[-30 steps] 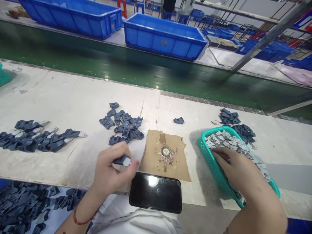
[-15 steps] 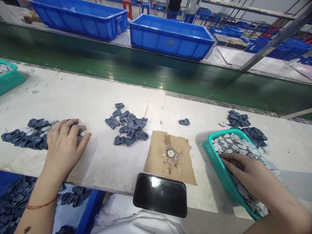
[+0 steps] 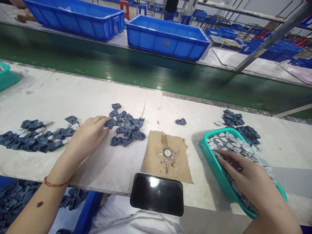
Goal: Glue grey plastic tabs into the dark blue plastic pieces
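Note:
My left hand point(image 3: 89, 136) is at the left edge of the middle pile of dark blue-grey plastic parts point(image 3: 129, 125), its thumb and fingers closing on one part point(image 3: 111, 123). Left of it lies a spread of the same parts point(image 3: 36, 139), with light grey pieces among them. My right hand point(image 3: 246, 175) reaches over the rim of a green basket point(image 3: 212, 170) full of small, flat light grey pieces point(image 3: 226, 141). Its thumb and fingertips pinch together at what looks like a small grey piece, partly hidden by the fingers.
A cardboard sheet point(image 3: 152, 156) with a round metal piece point(image 3: 167, 153) lies mid-table, a phone point(image 3: 157, 195) at the near edge. One single part point(image 3: 180, 121) sits behind. Blue crates point(image 3: 168, 42) stand beyond the green belt point(image 3: 136, 70). Another green basket point(image 3: 8, 79) is far left.
My left hand has moved right, from the left spread of parts to the middle pile, leaving parts behind. My right hand stays in the basket, its fingers slightly shifted. The view has shifted slightly.

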Tool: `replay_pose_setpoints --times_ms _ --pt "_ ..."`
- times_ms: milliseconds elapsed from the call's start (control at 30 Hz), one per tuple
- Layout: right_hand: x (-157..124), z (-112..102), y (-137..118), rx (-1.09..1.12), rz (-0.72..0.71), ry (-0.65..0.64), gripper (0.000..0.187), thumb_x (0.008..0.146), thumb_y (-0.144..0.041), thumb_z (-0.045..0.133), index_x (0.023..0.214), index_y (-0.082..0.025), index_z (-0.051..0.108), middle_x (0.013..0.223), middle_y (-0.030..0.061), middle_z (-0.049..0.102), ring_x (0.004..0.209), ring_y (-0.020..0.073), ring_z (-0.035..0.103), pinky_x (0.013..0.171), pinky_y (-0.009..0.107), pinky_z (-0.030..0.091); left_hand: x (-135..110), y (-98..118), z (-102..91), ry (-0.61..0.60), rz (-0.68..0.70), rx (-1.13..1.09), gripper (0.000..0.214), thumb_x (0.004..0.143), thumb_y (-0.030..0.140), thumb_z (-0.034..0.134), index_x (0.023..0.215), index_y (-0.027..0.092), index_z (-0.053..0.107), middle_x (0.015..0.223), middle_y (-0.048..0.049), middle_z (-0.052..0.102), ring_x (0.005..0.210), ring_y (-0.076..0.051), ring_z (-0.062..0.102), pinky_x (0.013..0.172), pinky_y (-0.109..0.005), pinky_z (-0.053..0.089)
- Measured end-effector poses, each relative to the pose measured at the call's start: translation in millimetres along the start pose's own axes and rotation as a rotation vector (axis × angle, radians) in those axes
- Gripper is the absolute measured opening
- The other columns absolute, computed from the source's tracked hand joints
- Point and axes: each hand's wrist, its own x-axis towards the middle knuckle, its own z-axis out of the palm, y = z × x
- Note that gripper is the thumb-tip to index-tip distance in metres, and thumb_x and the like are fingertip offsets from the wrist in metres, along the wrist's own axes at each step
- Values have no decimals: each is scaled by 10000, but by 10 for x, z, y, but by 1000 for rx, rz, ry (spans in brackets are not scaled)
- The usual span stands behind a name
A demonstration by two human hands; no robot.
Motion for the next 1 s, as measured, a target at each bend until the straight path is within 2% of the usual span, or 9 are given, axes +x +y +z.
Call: replay_pose_setpoints --times_ms 100,200,300,400,467,600,733,867,1000 --pt "-12 17 25 58 -27 14 552 807 -694 581 1086 -269 795 776 84 750 563 265 647 444 344 463 10 16 -30 -24 -57 5 313 961 352 463 1165 209 652 1164 -138 724 1000 -367 696 817 -440 531" --pt "-65 1 -18 127 -4 93 523 805 -654 637 1111 -258 790 885 99 786 712 298 716 502 343 503 -37 60 -113 -33 -171 -13 329 982 366 511 1229 188 638 1143 -109 726 902 -305 699 762 -381 529" --pt "-174 -27 -132 232 84 210 442 851 -564 659 1142 -253 778 899 104 789 901 342 741 671 404 569 -132 105 -183 116 -302 -88 402 986 384 553 1336 193 609 1242 -102 702 941 -289 700 804 -393 542" --pt "-277 6 -250 447 111 303 310 861 -509 716 1069 -291 788 792 86 758 900 334 733 764 443 592 -257 186 -188 261 -409 -383 386 965 408 608 1323 265 637 1200 -63 712 831 -244 720 756 -383 570" --pt "-309 84 -314 668 33 299 259 807 -478 799 995 -302 790 811 71 763 802 297 733 733 434 613 -341 291 -150 240 -429 -677 373 941 435 660 1276 272 667 1071 -52 737 793 -232 733 741 -370 598" --pt "-294 316 -438 1049 -176 92 251 789 -423 852 982 -286 769 852 52 790 718 227 755 641 355 651 -462 615 6 61 -369 -1098 329 871 428 772 1123 234 686 1122 -84 743 847 -247 767 698 -339 634" --pt "-242 525 -576 1109 -135 -137 298 815 -431 840 1045 -252 778 855 74 803 721 221 773 620 327 657 -500 932 202 -116 -305 -1340 254 926 374 727 1106 231 621 1199 -100 742 913 -235 779 794 -352 644" --pt "-184 663 -684 1155 -67 -292 278 789 -424 858 932 -203 769 721 58 760 608 177 710 537 269 591 -476 1132 345 -230 -293 -1423 278 948 341 693 1184 229 596 1179 -104 752 913 -202 758 800 -326 626" --pt "-149 731 -741 1181 -75 -321 228 814 -377 836 879 -194 716 648 14 690 525 111 580 473 202 472 -458 1255 427 -297 -284 -1393 265 929 312 692 1170 209 651 1159 -99 752 858 -173 732 794 -307 604"
